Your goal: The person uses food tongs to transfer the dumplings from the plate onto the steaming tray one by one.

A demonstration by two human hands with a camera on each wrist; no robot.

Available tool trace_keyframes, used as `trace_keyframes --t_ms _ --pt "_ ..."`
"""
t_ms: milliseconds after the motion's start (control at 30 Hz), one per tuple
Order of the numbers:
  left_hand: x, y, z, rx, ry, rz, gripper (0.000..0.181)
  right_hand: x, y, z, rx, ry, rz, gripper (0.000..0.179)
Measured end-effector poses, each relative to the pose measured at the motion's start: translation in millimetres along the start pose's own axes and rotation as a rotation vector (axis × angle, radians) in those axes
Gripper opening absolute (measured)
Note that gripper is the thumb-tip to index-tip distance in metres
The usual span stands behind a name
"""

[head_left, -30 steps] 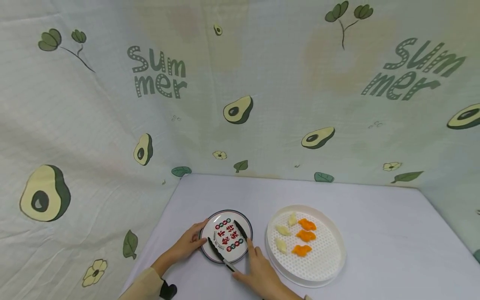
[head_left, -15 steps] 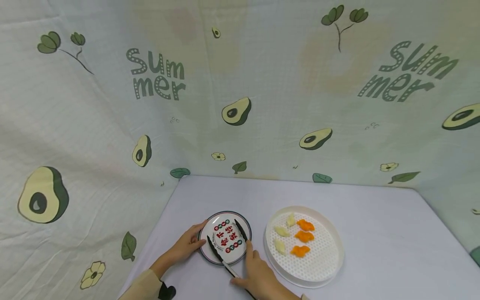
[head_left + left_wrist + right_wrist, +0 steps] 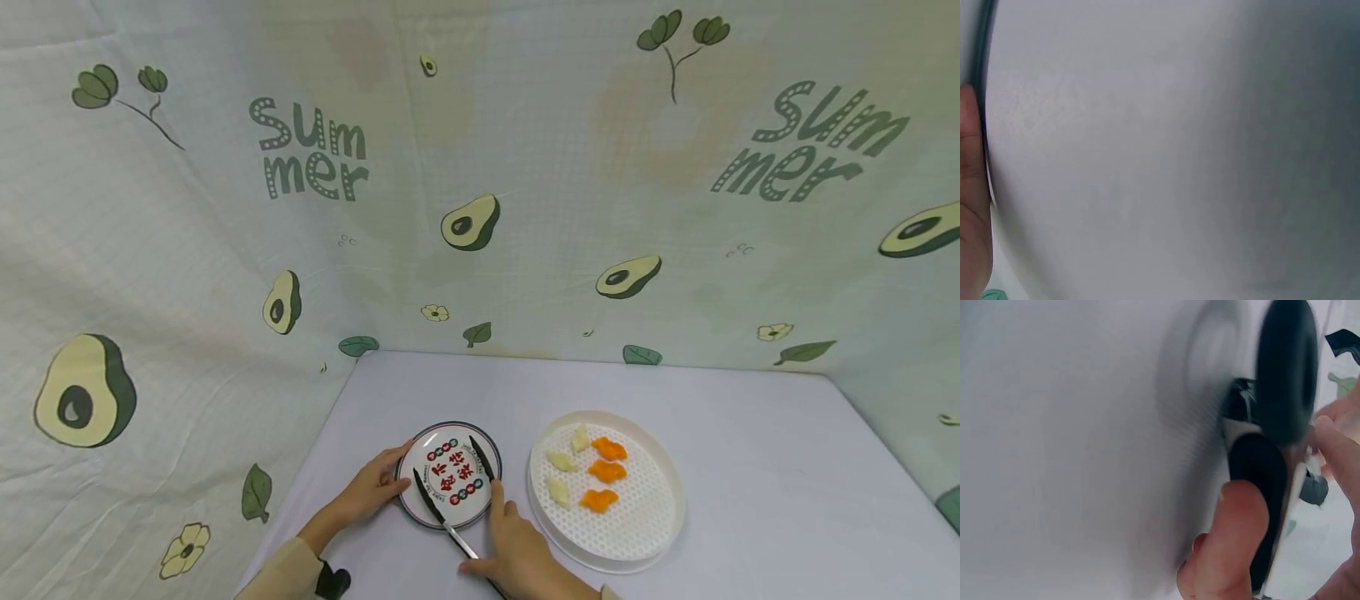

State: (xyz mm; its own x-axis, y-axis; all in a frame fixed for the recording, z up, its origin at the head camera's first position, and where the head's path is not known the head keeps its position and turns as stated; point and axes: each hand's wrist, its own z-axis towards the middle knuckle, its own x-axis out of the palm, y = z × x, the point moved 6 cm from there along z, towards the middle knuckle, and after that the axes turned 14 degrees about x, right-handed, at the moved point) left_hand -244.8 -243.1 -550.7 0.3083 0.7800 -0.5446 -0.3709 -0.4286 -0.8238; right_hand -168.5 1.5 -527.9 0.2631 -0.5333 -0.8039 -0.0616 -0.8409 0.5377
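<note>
My left hand (image 3: 367,492) holds the left rim of a white plate (image 3: 450,430) with a dark-edged rim and red characters; its thumb lies over the edge. In the left wrist view only part of a finger (image 3: 971,181) shows along a dark rim. My right hand (image 3: 517,550) grips a pair of tongs (image 3: 461,543) with silver arms and black tips. The tips are spread apart over the plate, one toward its left side, the other toward its upper right. In the right wrist view, a thumb (image 3: 1232,531) presses the black grip (image 3: 1259,469) of the tongs.
To the plate's right stands a round white tray (image 3: 637,525) with a dimpled surface. On it are three orange pieces (image 3: 606,472), shaped like fish, and three pale yellow, leaf-shaped pieces (image 3: 561,461). A printed cloth (image 3: 540,167) hangs behind the white table (image 3: 750,467).
My right hand's thumb has shifted back along the tongs, baring more of one silver arm. The left hand keeps its hold on the plate. The whole head view has drifted slightly.
</note>
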Motion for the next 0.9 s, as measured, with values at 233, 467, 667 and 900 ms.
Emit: trace_keyframes --t_ms 233,467,667,900 --pt "-2.8 -4.5 0.2 0.011 -0.006 0.009 0.065 -6 4 -1.9 -0.008 -0.003 -0.012 0.116" --pt "-4.1 -7.5 5.8 -0.02 -0.004 0.056 0.068 -22 12 -9.2 -0.074 0.0 -0.011 0.106" --pt "-12.8 -14.4 10.7 -0.049 -0.047 0.242 0.067 -62 15 -19.3 -0.173 -0.021 0.078 0.093" --pt "-35.6 -18.9 2.6 -0.072 -0.11 0.298 0.05 -127 -17 -10.8 -0.166 -0.197 0.146 0.071"
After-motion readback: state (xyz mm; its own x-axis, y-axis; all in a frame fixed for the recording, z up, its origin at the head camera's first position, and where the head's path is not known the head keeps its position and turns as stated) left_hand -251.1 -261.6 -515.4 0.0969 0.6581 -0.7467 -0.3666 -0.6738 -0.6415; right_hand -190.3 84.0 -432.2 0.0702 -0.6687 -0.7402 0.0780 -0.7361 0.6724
